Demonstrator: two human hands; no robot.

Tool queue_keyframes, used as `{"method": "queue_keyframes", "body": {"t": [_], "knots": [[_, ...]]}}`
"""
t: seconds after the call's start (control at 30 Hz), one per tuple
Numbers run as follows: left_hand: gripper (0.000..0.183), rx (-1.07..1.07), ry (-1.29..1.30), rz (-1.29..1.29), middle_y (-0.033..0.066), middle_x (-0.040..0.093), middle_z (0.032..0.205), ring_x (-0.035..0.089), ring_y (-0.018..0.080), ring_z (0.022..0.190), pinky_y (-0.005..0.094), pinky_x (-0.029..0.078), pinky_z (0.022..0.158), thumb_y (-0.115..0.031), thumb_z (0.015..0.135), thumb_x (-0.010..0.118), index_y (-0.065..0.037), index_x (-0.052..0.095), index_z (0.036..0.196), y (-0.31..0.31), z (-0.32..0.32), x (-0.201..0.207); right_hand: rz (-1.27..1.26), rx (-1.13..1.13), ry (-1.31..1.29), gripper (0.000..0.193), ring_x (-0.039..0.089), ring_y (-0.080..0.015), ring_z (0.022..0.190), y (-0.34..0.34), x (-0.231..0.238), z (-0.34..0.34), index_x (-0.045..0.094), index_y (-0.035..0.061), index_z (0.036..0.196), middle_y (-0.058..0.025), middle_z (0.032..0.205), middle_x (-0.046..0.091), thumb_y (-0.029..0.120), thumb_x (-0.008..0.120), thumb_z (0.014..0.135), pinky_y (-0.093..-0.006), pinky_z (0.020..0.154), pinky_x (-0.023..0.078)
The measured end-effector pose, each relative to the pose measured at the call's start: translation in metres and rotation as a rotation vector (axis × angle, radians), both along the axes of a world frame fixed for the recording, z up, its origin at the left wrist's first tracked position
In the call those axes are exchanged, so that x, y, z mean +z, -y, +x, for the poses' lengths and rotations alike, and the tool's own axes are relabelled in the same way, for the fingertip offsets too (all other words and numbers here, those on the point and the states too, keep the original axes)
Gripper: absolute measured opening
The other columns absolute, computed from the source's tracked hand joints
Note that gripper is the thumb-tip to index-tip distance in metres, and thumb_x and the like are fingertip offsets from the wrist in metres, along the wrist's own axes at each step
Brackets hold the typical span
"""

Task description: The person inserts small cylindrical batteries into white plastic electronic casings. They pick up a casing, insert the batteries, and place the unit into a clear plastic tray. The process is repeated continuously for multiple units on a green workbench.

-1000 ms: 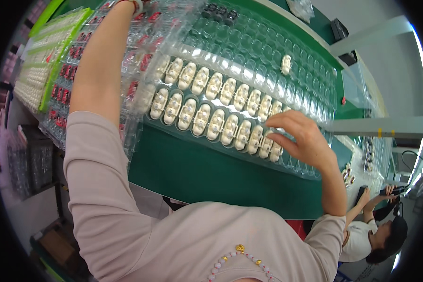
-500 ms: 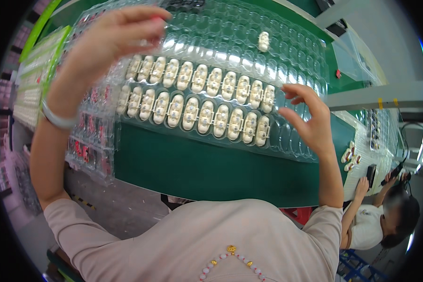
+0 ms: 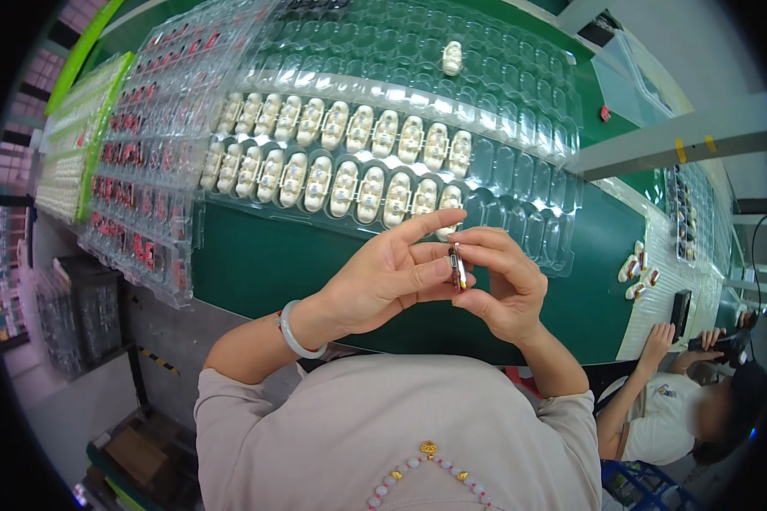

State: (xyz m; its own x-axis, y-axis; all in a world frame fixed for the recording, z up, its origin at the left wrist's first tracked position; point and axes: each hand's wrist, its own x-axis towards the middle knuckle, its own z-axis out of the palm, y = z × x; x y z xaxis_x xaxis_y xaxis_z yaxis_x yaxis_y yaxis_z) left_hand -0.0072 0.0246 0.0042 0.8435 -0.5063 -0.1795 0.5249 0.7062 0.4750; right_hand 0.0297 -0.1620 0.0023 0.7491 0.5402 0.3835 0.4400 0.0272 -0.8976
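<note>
over the green bench, a small dark-and-red part sits just right of frame centre, fingers of left hand and right hand clamped on it; cream shells fill tray rows above.

White casings, two rows of eleven above centre, plus one apart at upper centre; hands, two, and small part, one, at mid-frame; bangle, one, below centre-left; necklace, one, bottom centre.
</note>
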Motion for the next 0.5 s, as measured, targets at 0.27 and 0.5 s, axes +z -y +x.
{"method": "queue_keyframes", "body": {"t": [0.27,0.5], "knots": [[0.047,-0.307,0.226,0.643,0.0081,0.06,0.098,0.06,0.0154,0.089,0.028,0.05,0.075,-0.019,0.09,0.058,0.0,0.042,0.13,0.001,0.037,0.022,0.367,-0.183,-0.283,0.047,0.054,-0.0243,0.107,0.029,-0.008,-0.002,0.056,-0.0051,0.111,-0.0167,0.111,0.058,-0.002,0.075,0.068,-0.0366,0.092,0.043],[0.01,0.358,1.271,1.833,0.009,0.053,0.082,0.053,0.0267,0.083,0.0368,0.044,0.073,-0.014,0.075,0.067,-0.006,0.067,0.082,-0.006,0.132,-0.003,0.508,-0.302,-0.392,0.036,0.059,-0.0248,0.102,0.04,-0.01,0.009,0.055,-0.0072,0.11,-0.0161,0.112,0.055,-0.011,0.056,0.074,-0.0362,0.094,0.045]]}}
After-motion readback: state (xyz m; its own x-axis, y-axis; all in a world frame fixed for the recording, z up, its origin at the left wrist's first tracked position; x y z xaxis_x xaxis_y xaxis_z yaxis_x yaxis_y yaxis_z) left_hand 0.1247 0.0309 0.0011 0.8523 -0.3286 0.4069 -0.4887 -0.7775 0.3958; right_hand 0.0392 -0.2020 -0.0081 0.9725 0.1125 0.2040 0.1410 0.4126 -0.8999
